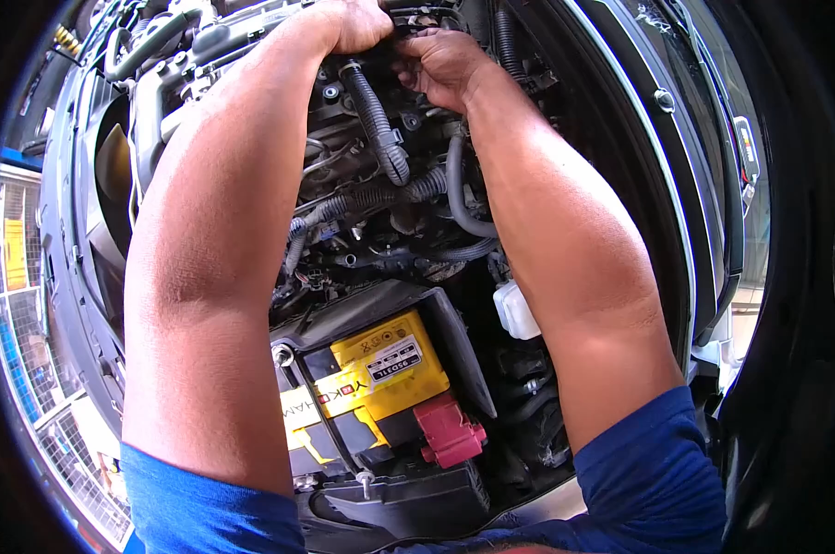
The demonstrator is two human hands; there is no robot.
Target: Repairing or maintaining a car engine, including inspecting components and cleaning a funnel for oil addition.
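Observation:
Both my arms reach far into a car's engine bay. My left hand (357, 26) is closed around a black part at the top of the engine, right above a ribbed black hose (378, 125). My right hand (443, 65) grips the same dark part from the right side, fingers curled, touching the left hand. What exactly the fingers hold is hidden by the hands. The corrugated wiring conduit (371, 198) runs below them across the engine.
A yellow and black car battery (371, 374) with a red terminal cover (447, 429) sits in its black tray near me. A white plastic reservoir cap (515, 309) lies right of it. A radiator fan shroud (103, 212) is at left, the fender edge (685, 212) at right.

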